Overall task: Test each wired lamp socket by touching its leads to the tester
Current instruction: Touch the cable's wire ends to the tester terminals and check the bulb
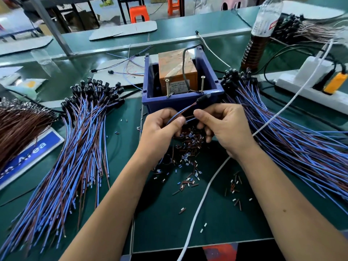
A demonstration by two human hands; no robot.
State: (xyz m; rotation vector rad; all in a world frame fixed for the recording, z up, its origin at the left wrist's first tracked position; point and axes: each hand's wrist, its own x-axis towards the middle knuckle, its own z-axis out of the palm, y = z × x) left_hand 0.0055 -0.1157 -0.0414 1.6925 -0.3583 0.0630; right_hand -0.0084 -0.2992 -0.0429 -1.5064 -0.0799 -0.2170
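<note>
A blue bin [150, 85] at the middle of the bench holds the tester, an orange taped block [177, 68] with two upright screws [167, 87] at its front. Just in front of the bin, my left hand [160, 127] pinches the blue and brown leads [177, 113] of one lamp socket. My right hand [224, 127] pinches the same leads from the other side. The black socket [204, 99] sticks up between my hands, close to the bin's front wall. The lead tips are hidden by my fingers.
A large pile of wired sockets [79, 140] lies on the left, another pile [293, 132] on the right. Cut insulation bits [188, 159] litter the green mat under my hands. A white cable [203, 196] crosses the mat. A bottle [261, 32] and power strip [308, 87] stand at right.
</note>
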